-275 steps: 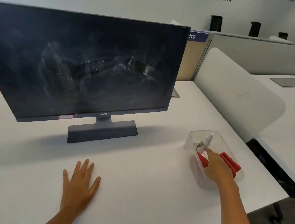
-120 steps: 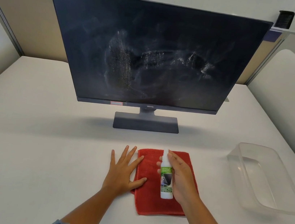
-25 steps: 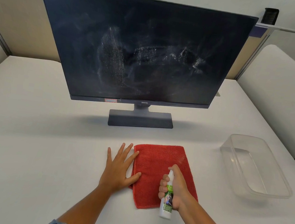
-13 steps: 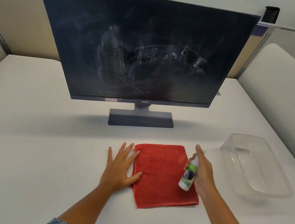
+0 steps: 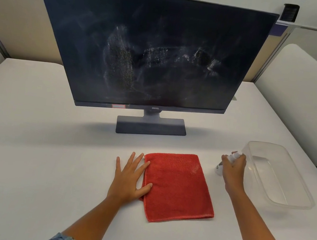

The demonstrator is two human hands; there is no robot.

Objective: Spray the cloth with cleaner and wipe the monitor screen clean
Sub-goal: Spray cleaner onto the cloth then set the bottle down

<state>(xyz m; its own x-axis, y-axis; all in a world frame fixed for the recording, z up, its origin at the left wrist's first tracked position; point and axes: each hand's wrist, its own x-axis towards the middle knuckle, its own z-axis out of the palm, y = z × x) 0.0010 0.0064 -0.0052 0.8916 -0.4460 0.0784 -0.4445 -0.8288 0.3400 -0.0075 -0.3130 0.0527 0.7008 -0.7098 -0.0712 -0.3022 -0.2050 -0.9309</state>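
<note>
A folded red cloth (image 5: 179, 185) lies flat on the white desk (image 5: 36, 153) in front of me. My left hand (image 5: 130, 179) rests flat with spread fingers on the cloth's left edge. My right hand (image 5: 233, 171) is closed around a small white spray bottle (image 5: 220, 167), which stands on or just above the desk to the right of the cloth; the hand hides most of it. Behind the cloth stands a dark monitor (image 5: 153, 52) whose screen carries white smears across the middle.
A clear plastic tub (image 5: 280, 175), with nothing in it, sits at the right, close beside my right hand. Beige partition panels (image 5: 13, 18) run behind the desk, and a white rounded divider (image 5: 307, 96) borders it on the right. The desk's front edge is near my forearms.
My right hand has carried the spray bottle from above the cloth to the right, down beside the tub. The left hand has stayed on the cloth's edge.
</note>
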